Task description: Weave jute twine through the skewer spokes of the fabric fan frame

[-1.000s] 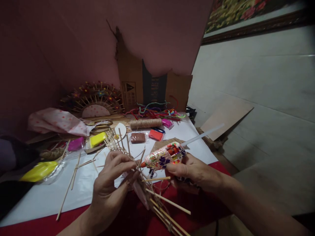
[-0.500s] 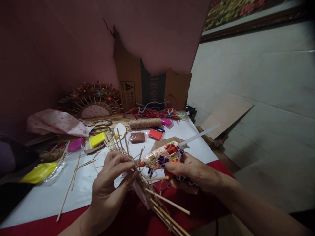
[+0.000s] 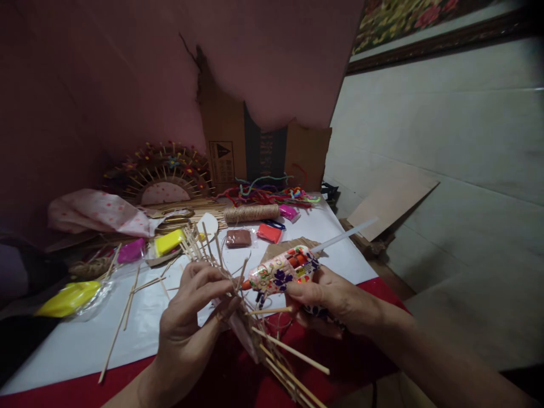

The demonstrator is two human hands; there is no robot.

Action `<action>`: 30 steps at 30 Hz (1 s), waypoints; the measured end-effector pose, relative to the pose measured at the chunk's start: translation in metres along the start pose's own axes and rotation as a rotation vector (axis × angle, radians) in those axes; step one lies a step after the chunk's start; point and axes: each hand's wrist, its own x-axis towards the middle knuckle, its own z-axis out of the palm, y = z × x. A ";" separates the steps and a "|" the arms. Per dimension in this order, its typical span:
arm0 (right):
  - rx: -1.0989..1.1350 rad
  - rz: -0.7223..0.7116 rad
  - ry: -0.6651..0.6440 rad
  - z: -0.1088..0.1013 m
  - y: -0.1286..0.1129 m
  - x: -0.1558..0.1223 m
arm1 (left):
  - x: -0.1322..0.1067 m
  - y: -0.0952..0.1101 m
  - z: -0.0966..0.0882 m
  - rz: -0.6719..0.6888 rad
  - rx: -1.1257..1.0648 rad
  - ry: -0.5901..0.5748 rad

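Note:
My left hand [image 3: 193, 317] grips the near side of a fan-like craft piece [image 3: 244, 331], with thin wooden sticks poking out and twine along its edge. Its pale underside is partly hidden by my fingers. My right hand [image 3: 325, 297] is wrapped round a glue gun [image 3: 278, 272] covered in a floral pattern. The gun's orange nozzle is at the piece's edge, close to my left fingertips; I cannot tell whether it touches. A translucent glue stick [image 3: 346, 235] juts from the gun's back end.
Behind lie a twine roll [image 3: 250, 213], a brown clay packet [image 3: 238, 238], a red clay packet [image 3: 269, 233] and coloured pipe cleaners [image 3: 267, 192]. A finished-looking stick fan [image 3: 164, 175] leans at the back left. Loose sticks [image 3: 130, 300] and yellow clay [image 3: 70, 298] lie left.
Almost nothing differs. The glue gun and my right hand have shifted very slightly to the right; my left hand keeps its hold on the craft piece.

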 end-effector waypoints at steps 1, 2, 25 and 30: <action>-0.004 0.000 0.002 0.000 0.000 0.000 | 0.000 0.000 0.000 -0.003 0.000 0.003; -0.005 -0.004 0.002 0.000 0.000 0.000 | 0.000 0.000 0.000 -0.006 0.001 0.004; 0.191 -0.081 0.101 -0.002 0.000 -0.005 | 0.001 -0.001 0.000 0.000 0.017 -0.003; -0.452 -0.230 0.603 -0.019 0.006 -0.008 | 0.001 -0.001 0.000 -0.013 0.020 0.005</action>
